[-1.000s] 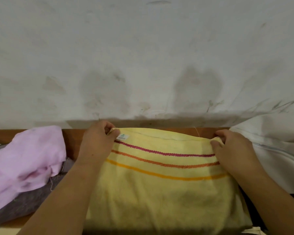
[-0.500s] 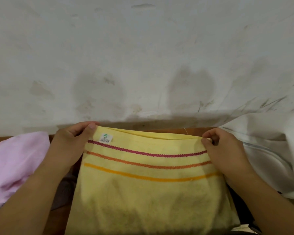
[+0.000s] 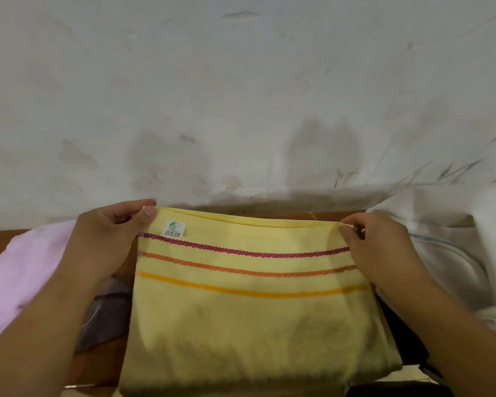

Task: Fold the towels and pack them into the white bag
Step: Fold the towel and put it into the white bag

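A yellow towel (image 3: 249, 319) with red, orange and amber stripes hangs in front of me, a small barcode label near its top left corner. My left hand (image 3: 103, 242) pinches the top left corner between thumb and fingers. My right hand (image 3: 381, 250) pinches the top right corner. The towel's top edge is stretched level between both hands. The white bag (image 3: 455, 253) with a zip lies at the right, just beside my right hand. A pink towel (image 3: 20, 276) lies crumpled at the left, over a grey-purple cloth (image 3: 106, 319).
A stained white wall (image 3: 241, 96) rises right behind the wooden table edge (image 3: 338, 215). The towel hides most of the table surface in front of me.
Both hands have lifted the yellow towel's top edge slightly and pulled it taut. My left hand has shifted left, and its fingers have turned upward around the corner.
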